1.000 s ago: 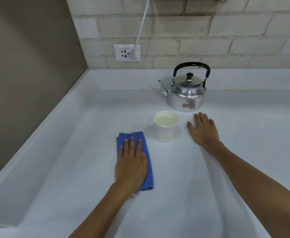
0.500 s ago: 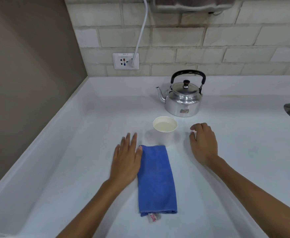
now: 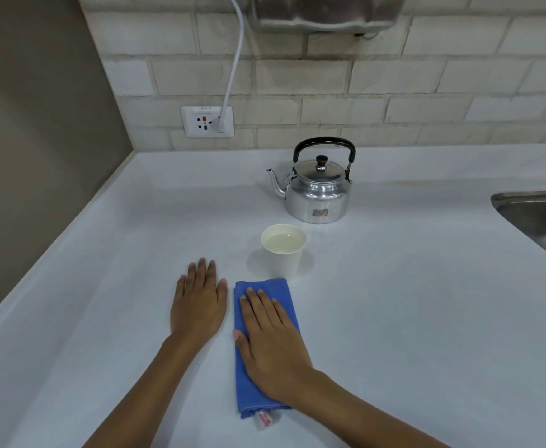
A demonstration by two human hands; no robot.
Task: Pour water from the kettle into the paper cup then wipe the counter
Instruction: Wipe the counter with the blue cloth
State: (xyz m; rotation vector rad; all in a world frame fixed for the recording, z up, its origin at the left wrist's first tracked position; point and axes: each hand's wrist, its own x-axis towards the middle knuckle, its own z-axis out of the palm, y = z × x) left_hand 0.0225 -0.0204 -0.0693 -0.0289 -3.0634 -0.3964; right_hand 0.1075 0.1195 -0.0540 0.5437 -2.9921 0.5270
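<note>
A shiny metal kettle (image 3: 318,195) with a black handle stands upright at the back of the white counter (image 3: 410,318). In front of it is a white paper cup (image 3: 284,257) holding water. A folded blue cloth (image 3: 263,287) lies lengthwise just in front of the cup. My right hand (image 3: 270,337) lies palm down on the cloth, fingers stretched out, covering its middle. To the left of the cloth, my left hand (image 3: 199,305) rests flat on the bare counter, not touching the cloth.
A steel sink (image 3: 540,218) is set into the counter at the right edge. A wall socket (image 3: 207,121) with a white cable plugged in sits on the brick wall behind. A brown wall borders the counter on the left.
My left hand came off the cloth and now rests beside it. My right hand moved left from near the kettle onto the cloth. The cloth now lies further right, in front of the cup.
</note>
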